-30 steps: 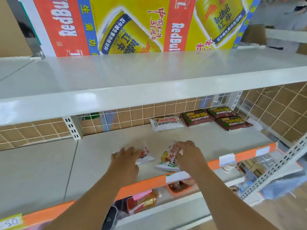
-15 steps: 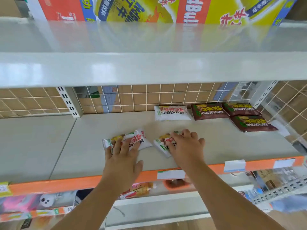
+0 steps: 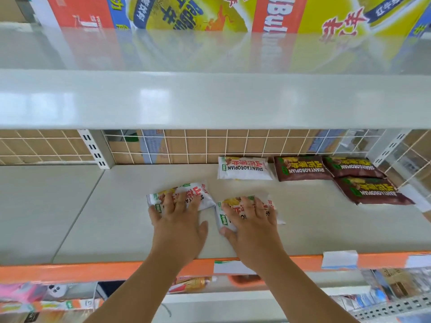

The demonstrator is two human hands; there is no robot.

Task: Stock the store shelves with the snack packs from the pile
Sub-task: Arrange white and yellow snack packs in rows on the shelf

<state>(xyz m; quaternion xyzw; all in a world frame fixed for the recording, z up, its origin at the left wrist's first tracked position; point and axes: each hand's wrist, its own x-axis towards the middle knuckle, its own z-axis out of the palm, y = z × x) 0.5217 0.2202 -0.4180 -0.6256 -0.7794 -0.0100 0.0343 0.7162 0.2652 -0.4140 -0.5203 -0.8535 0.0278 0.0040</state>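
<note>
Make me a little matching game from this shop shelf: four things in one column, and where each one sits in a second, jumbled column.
Things:
1. red and yellow cardboard carton
2. white plastic snack pack under the left hand
3. lone white plastic snack pack
4. orange price strip

Places:
A. along the middle shelf's front edge
B. on the top shelf
C. against the wire grid, beside the dark brown snack packs
D. mid-shelf, pressed by straight fingers

Pairs: 1-B, 2-D, 3-C, 4-A
</note>
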